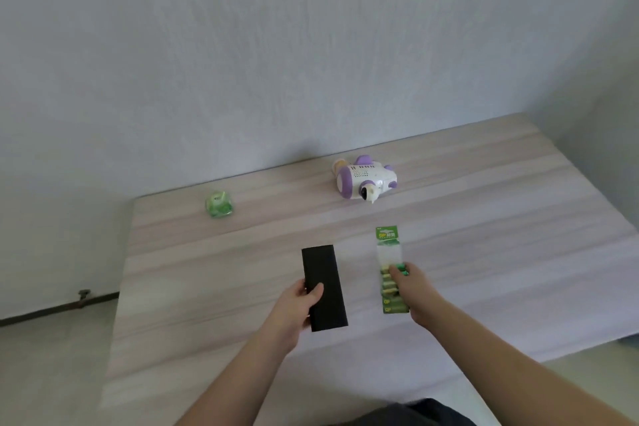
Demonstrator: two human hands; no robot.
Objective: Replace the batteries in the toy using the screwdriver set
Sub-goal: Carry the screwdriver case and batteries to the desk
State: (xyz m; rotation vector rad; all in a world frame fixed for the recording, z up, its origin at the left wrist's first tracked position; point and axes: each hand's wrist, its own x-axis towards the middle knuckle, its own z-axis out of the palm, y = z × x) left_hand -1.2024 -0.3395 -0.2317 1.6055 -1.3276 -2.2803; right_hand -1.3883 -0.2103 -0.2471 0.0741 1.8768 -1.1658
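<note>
Both arms reach forward over the tabletop (484, 252). Left hand (297, 308) holds the black case (323, 284) at its near left edge, grip clamped, thumb on top. Right hand (411, 287) pinches the battery pack (390, 263) lying flat. Toy (364, 178) sits beyond, near the wall, untouched.

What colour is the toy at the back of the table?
White with purple parts, the toy shows in the head view.
</note>
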